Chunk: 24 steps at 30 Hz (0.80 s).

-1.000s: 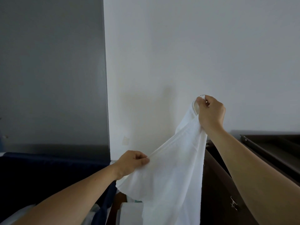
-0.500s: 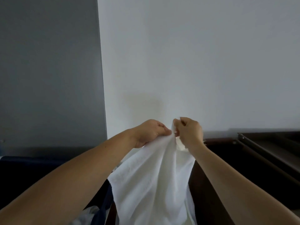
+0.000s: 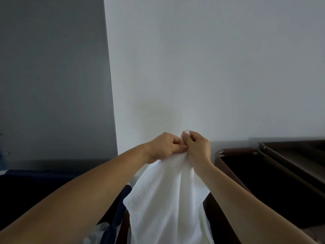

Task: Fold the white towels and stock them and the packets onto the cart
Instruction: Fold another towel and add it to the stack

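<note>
Left grip [image 3: 164,147] and right grip [image 3: 199,147] now meet knuckle to knuckle; one second ago they were well apart, right one higher. White towel [image 3: 168,199] hangs from both, bunched at top, lower end cut off by frame edge. Both grips curl tight, fingers pinching towel's top edge. Low, left of towel: navy fabric [image 3: 35,182]. Just right of towel: dark brown cart bin [image 3: 235,150]. Behind towel: white wall [image 3: 211,67]; grey panel [image 3: 52,76] further left.

Dark brown cart [image 3: 236,150], deep open bin [image 3: 272,187], flat tray [image 3: 299,155] alongside, navy bag [image 3: 35,180] left
</note>
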Motion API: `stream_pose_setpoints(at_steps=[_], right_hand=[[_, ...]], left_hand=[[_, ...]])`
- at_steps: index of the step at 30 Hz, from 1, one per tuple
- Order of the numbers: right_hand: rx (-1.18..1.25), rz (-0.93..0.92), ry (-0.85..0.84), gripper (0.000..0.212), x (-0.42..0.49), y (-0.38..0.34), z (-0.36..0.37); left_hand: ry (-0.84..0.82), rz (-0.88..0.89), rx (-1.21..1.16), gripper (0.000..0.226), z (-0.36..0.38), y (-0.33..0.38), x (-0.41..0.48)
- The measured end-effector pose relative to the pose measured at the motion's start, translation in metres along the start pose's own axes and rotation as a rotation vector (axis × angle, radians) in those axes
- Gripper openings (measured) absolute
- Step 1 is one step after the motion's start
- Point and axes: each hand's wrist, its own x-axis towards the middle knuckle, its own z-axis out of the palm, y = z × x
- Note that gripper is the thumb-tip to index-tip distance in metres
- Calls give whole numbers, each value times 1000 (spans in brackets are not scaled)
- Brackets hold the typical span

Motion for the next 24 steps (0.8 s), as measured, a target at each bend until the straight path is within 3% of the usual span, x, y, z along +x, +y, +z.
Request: stream_pose_setpoints(at_steps=[5,13,18,24], right_hand=[[134,30,-41,26,-5,6,4],[-154,-151,55,32,5,0,-9],[-175,-89,154,36,30,6,-33],[-206,-50,192,38,36,9,-39]], left_hand=[[-10,-5,73,22,-1,-2,-1],[-49,-88,160,26,-16,-16,-13],[-62,-145,161,19,-39,-36,-28],[13,-155,145,33,-61,-52,-34]])
